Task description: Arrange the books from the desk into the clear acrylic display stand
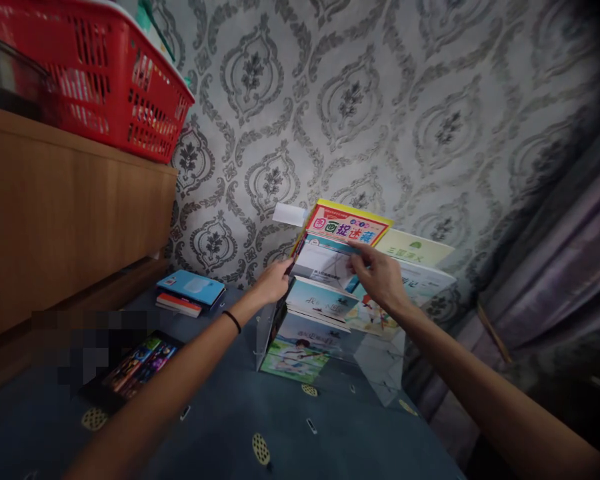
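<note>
A clear book rack (261,343) holds several books in stepped rows. My left hand (273,280) is closed at the left edge of a grey-white book with a teal top band (320,260), its thumb along that edge. My right hand (379,272) reaches in from the right, index finger extended over the same book's upper right part and other fingers curled at its edge. Behind it stands a red and yellow picture book (347,223). In front are a pale blue book (320,300) and a front book with a cartoon figure (297,350).
Left of the rack lie a blue book (190,287) and a red-edged book (179,305), with a dark tablet-like item with colourful pictures (143,363) nearer. A red basket (115,80) stands on a wooden cabinet (75,213). Patterned wallpaper is behind; a curtain (555,200) hangs right.
</note>
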A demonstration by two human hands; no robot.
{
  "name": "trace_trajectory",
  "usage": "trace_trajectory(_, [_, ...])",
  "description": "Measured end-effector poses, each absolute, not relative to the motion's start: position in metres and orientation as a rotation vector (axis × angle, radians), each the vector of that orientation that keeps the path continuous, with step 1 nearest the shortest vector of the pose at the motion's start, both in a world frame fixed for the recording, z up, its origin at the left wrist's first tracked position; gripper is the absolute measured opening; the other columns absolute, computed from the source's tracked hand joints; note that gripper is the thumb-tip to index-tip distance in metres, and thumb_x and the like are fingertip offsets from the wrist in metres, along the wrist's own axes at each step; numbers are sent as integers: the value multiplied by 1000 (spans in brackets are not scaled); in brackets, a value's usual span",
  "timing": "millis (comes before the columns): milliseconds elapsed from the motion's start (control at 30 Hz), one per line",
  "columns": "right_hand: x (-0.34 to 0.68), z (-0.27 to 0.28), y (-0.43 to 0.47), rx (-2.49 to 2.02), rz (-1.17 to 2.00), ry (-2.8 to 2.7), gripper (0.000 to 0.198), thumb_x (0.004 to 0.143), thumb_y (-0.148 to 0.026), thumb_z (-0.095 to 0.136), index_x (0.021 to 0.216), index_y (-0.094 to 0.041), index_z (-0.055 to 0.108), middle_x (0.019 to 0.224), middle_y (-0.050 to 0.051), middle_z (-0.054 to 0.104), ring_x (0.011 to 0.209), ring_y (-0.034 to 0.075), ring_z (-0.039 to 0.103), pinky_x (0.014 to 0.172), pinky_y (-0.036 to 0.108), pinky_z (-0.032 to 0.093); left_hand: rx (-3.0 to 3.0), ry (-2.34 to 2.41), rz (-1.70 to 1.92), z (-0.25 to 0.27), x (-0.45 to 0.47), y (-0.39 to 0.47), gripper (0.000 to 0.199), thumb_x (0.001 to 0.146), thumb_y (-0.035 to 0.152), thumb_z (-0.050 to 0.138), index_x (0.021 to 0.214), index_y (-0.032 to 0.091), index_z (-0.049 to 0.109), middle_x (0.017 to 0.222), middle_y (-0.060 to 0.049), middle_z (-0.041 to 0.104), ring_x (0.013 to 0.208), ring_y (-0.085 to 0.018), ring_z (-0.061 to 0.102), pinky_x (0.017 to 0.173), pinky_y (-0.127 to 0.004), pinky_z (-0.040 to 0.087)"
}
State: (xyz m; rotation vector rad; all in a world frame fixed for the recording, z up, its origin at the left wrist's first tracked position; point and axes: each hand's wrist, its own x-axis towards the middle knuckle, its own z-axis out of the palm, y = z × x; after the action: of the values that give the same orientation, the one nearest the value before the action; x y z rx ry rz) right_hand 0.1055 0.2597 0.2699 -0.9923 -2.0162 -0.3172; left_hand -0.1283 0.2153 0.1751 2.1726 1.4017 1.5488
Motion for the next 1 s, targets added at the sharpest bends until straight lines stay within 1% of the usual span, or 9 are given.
trace_trajectory(233, [105, 268, 256, -1025, -268, -1994, 44, 86, -22, 52, 126, -13, 69, 71, 6, 75, 69, 22, 70, 69, 32, 52, 2077, 1551, 1451, 164, -145, 195, 57, 84, 11, 48, 140, 14, 55, 133, -13, 65, 123, -26, 60, 111, -45, 46])
trace_trajectory(400, [110, 251, 233, -944, -159, -1877, 54, 85, -19, 56, 138, -9, 58, 74, 8, 75, 63, 17, 65, 69, 30, 52, 1902, 1740, 1408, 138, -213, 145, 50, 88, 16, 48, 138, 13, 55, 132, -15, 64, 117, -25, 62, 99, -43, 54])
trace_trajectory(500, [114, 217, 203, -792, 2, -1849, 55, 91, -27, 54, 143, -11, 50, 74, 6, 73, 58, 16, 64, 61, 29, 52, 1749, 1930, 1382, 118, -271, 102, 50, 88, 18, 49, 138, 12, 55, 132, -15, 64, 116, -24, 63, 95, -41, 56])
trace_trajectory(567, [113, 180, 178, -703, 75, -1912, 49, 95, -34, 53, 140, -15, 52, 72, 5, 72, 59, 17, 65, 56, 28, 51, 1592, 2135, 1310, 103, -303, 73, 50, 90, 20, 46, 138, 12, 54, 132, -14, 65, 116, -24, 64, 92, -41, 57])
trace_trajectory(667, [105, 118, 141, -547, 294, -2209, 38, 99, -34, 49, 133, -18, 56, 68, 2, 71, 56, 15, 65, 52, 24, 49, 1548, 2515, 1064, 74, -330, 38, 46, 90, 23, 46, 131, 10, 59, 129, -15, 66, 119, -27, 62, 102, -43, 51])
trace_trajectory(767, [88, 66, 113, -420, 575, -2460, 37, 102, -34, 42, 130, -19, 60, 73, 3, 72, 60, 15, 66, 57, 25, 51, 1595, 2729, 732, 43, -329, 16, 46, 94, 33, 44, 130, 10, 61, 129, -16, 66, 123, -27, 59, 108, -44, 46])
trace_trajectory(867, [71, 35, 96, -485, 779, -2578, 39, 103, -37, 39, 131, -22, 61, 85, 5, 74, 70, 17, 68, 68, 28, 52, 1591, 2790, 435, 20, -315, 8, 48, 98, 37, 41, 135, 12, 57, 140, -17, 59, 128, -28, 55, 108, -44, 45])
trace_trajectory(933, [63, 23, 91, -520, 904, -2577, 39, 103, -39, 39, 131, -24, 63, 87, 4, 74, 75, 17, 69, 75, 30, 52, 1569, 2846, 296, 16, -308, 10, 46, 99, 38, 40, 134, 13, 56, 143, -19, 56, 130, -31, 54, 106, -47, 45])
trace_trajectory(1000, [58, 14, 88, -533, 998, -2534, 39, 102, -40, 39, 127, -25, 65, 87, 4, 73, 78, 18, 68, 81, 32, 51, 1582, 2879, 201, 21, -304, 20, 44, 100, 39, 39, 129, 13, 59, 137, -20, 58, 126, -33, 56, 103, -49, 45])
